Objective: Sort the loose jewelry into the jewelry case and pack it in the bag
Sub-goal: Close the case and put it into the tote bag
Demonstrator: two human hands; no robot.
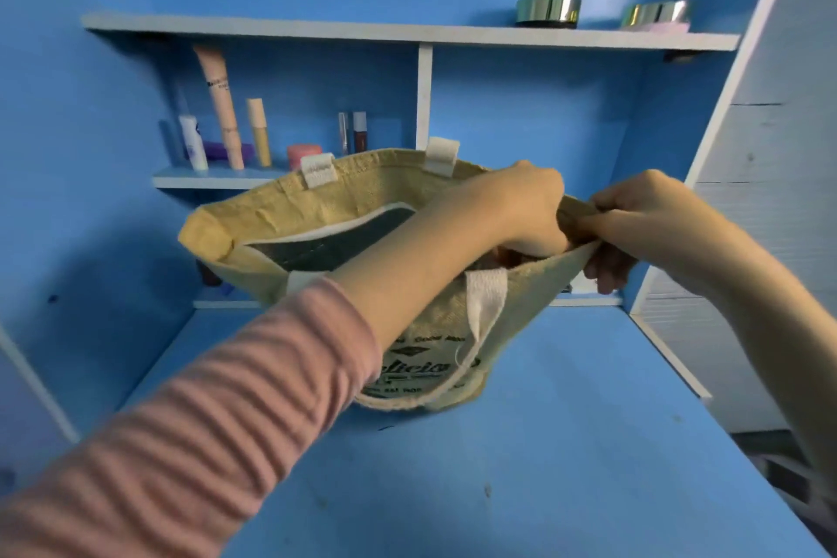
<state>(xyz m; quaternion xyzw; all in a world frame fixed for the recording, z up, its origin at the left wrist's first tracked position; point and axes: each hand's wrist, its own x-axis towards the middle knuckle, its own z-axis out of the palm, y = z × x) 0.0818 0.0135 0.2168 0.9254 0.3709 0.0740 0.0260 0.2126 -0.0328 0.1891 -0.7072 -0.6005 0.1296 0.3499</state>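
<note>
A tan woven bag [317,204] with white strap handles [487,299] and dark print stands open on the blue table [543,444]. My left hand [516,204] reaches down into the bag's right end, and the near rim hides its fingers. A small reddish-brown thing [505,257] shows just under that hand; I cannot make out what it is. My right hand [643,217] grips the bag's right rim, thumb on top and fingers curled under the outside. A dark panel with a white border [326,240] lies inside the bag. No loose jewelry is visible.
Behind the bag, a lower shelf holds cosmetic tubes [222,104] and a pink jar [303,155]. Two shiny round tins [549,10] [654,14] sit on the top shelf. A white slatted panel [761,150] closes off the right side.
</note>
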